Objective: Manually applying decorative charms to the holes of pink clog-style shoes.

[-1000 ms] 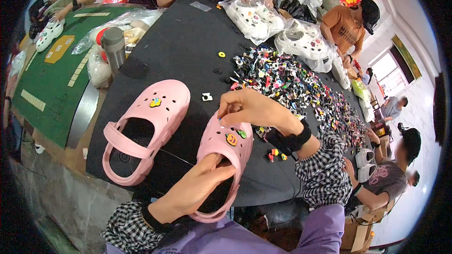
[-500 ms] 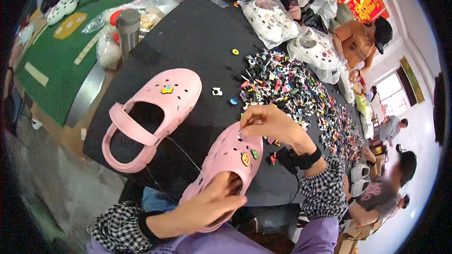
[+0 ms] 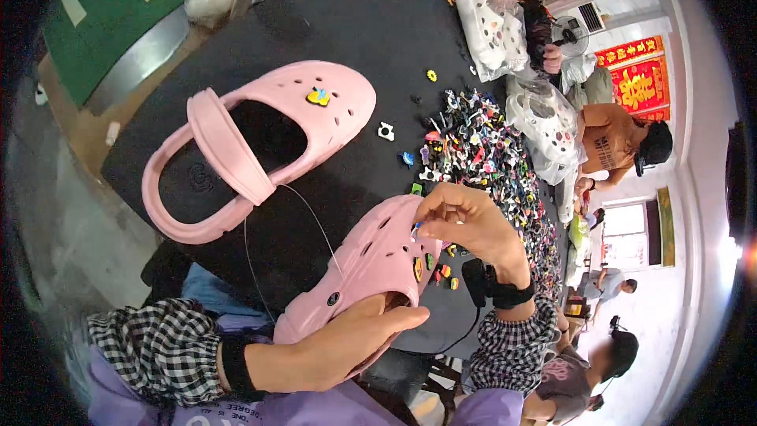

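Note:
My left hand (image 3: pixel 347 343) grips the heel end of a pink clog (image 3: pixel 371 260), holding it tilted just above the near edge of the black table (image 3: pixel 347 24). My right hand (image 3: pixel 465 221) pinches a small blue charm (image 3: pixel 415 228) against the toe of that clog, which bears a few coloured charms. A second pink clog (image 3: pixel 260 138) lies flat on the table to the left, with a yellow charm (image 3: pixel 318 96) on its top. A thin clear thread (image 3: pixel 307 213) runs between the two clogs.
A heap of small coloured charms (image 3: pixel 489 158) spreads across the table's right side. Clear bags of white clogs (image 3: pixel 493 28) lie at the far edge. Several other people sit around the far and right sides. A green table (image 3: pixel 102 8) stands at upper left.
I have drawn the held clog closer and lower, off the table edge. My right hand has come down onto its toe. The view has tilted nearer the table.

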A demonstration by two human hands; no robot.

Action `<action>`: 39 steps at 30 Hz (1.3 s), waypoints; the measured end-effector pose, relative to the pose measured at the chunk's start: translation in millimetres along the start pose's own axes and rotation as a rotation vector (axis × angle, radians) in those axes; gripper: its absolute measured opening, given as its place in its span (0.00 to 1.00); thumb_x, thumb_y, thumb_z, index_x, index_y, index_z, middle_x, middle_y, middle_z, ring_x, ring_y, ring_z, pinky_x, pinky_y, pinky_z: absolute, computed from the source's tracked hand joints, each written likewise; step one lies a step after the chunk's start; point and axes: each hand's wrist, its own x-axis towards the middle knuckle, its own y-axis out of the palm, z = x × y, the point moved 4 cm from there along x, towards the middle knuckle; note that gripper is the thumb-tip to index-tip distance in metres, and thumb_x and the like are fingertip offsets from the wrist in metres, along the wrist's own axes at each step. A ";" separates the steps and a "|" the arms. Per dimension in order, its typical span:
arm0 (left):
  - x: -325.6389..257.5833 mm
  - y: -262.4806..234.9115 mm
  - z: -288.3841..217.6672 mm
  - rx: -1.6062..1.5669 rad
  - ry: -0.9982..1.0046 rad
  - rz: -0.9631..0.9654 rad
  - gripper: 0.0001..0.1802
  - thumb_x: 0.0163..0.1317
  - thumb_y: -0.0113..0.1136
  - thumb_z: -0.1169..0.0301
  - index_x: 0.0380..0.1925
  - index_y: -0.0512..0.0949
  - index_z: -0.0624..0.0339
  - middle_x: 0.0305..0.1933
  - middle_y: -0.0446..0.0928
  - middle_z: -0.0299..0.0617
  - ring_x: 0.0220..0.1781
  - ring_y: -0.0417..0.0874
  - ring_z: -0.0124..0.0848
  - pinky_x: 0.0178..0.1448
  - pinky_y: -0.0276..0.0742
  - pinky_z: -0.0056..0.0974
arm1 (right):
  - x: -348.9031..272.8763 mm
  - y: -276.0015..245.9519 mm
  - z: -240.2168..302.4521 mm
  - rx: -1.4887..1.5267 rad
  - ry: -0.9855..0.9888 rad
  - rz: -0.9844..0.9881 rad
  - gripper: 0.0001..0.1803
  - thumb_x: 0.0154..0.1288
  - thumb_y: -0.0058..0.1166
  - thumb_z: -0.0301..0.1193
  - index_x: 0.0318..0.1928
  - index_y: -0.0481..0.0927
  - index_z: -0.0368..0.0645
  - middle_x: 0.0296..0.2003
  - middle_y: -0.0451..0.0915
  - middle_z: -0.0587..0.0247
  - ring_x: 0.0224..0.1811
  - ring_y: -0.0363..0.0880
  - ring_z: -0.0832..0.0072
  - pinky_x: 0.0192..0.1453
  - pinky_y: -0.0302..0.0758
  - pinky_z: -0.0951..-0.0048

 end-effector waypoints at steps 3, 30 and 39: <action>-5.9 1.2 -7.5 0.131 -0.053 -0.028 0.17 0.66 0.52 0.55 0.27 0.68 0.55 0.23 0.58 0.26 0.22 0.55 0.18 0.24 0.50 0.31 | 2.8 -5.3 2.0 -0.237 -0.105 -0.006 0.09 0.54 0.67 0.28 0.34 0.80 0.41 0.31 0.74 0.70 0.30 0.71 0.84 0.33 0.67 0.80; -9.2 -2.6 -1.7 0.226 0.074 0.004 0.11 0.66 0.53 0.65 0.36 0.71 0.64 0.26 0.63 0.30 0.27 0.60 0.19 0.29 0.58 0.30 | 11.4 8.1 -13.6 -0.087 0.143 0.327 0.36 0.64 0.56 0.38 0.68 0.58 0.38 0.62 0.65 0.56 0.64 0.63 0.70 0.69 0.59 0.69; -5.5 -6.6 11.2 0.275 0.005 -0.007 0.16 0.65 0.54 0.62 0.31 0.71 0.66 0.24 0.63 0.30 0.27 0.60 0.19 0.28 0.58 0.31 | 24.1 -22.1 -32.0 -0.029 0.091 -0.163 0.22 0.75 0.40 0.40 0.54 0.74 0.34 0.48 0.79 0.58 0.50 0.76 0.73 0.54 0.71 0.73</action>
